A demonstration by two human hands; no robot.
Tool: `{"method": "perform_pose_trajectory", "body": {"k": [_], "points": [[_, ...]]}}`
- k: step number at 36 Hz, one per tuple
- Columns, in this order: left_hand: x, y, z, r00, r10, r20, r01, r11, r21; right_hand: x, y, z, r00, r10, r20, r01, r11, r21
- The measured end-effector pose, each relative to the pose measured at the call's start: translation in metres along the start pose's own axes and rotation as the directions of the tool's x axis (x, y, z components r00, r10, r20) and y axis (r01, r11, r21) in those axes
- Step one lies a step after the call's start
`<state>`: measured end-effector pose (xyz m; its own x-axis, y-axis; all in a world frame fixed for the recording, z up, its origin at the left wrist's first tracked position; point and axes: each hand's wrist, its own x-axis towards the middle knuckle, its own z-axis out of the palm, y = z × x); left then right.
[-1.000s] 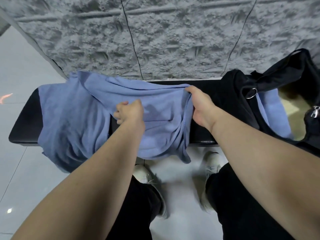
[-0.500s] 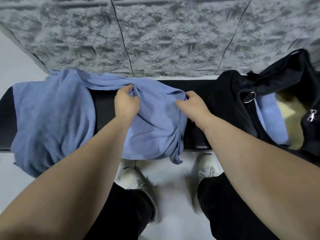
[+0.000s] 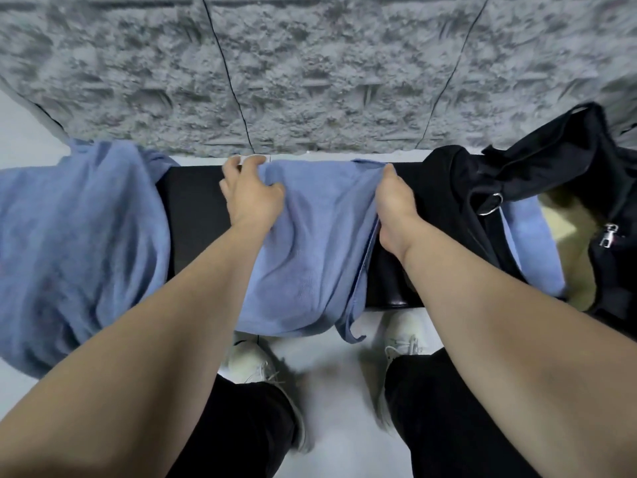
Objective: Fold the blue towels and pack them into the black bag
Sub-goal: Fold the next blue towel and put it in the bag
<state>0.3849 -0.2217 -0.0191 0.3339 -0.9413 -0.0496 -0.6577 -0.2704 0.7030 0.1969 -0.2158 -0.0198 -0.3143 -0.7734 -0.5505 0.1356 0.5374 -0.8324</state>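
Both hands have carried the middle blue towel (image 3: 310, 250) up to the worktop's (image 3: 193, 215) far edge.
Left hand (image 3: 251, 194) and right hand (image 3: 393, 201) each grip a top corner; another blue towel (image 3: 79, 236) lies left, a third (image 3: 531, 243) inside the black bag (image 3: 537, 167).

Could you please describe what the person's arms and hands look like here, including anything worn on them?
Both forearms are bare up to the frame edge: no sleeves show. The left hand and right hand wear no gloves, and no rings, watch or bracelets are visible. Nails look short and unpainted.
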Motion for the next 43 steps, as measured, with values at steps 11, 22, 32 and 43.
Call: {"method": "perform_pose_trajectory", "body": {"k": [11, 22, 32, 43], "points": [[-0.008, -0.018, -0.032, 0.937, -0.205, 0.282, 0.193, 0.979, 0.070, -0.032, -0.003, -0.024, 0.973, 0.061, 0.221, 0.088, 0.789, -0.608], [-0.012, -0.041, -0.052, 0.926, -0.292, 0.240, 0.339, 0.923, -0.182, -0.046, -0.002, -0.031, 0.972, 0.058, 0.226, 0.105, 0.757, -0.645], [-0.012, -0.042, -0.053, 0.942, -0.288, 0.173, 0.322, 0.919, -0.225, -0.029, -0.001, -0.037, 0.975, -0.156, 0.159, 0.218, 0.817, -0.534], [-0.042, -0.038, -0.067, 0.909, -0.303, 0.286, 0.349, 0.929, -0.123, -0.071, 0.006, -0.049, 0.935, -0.073, 0.346, 0.325, 0.566, -0.758]]}}
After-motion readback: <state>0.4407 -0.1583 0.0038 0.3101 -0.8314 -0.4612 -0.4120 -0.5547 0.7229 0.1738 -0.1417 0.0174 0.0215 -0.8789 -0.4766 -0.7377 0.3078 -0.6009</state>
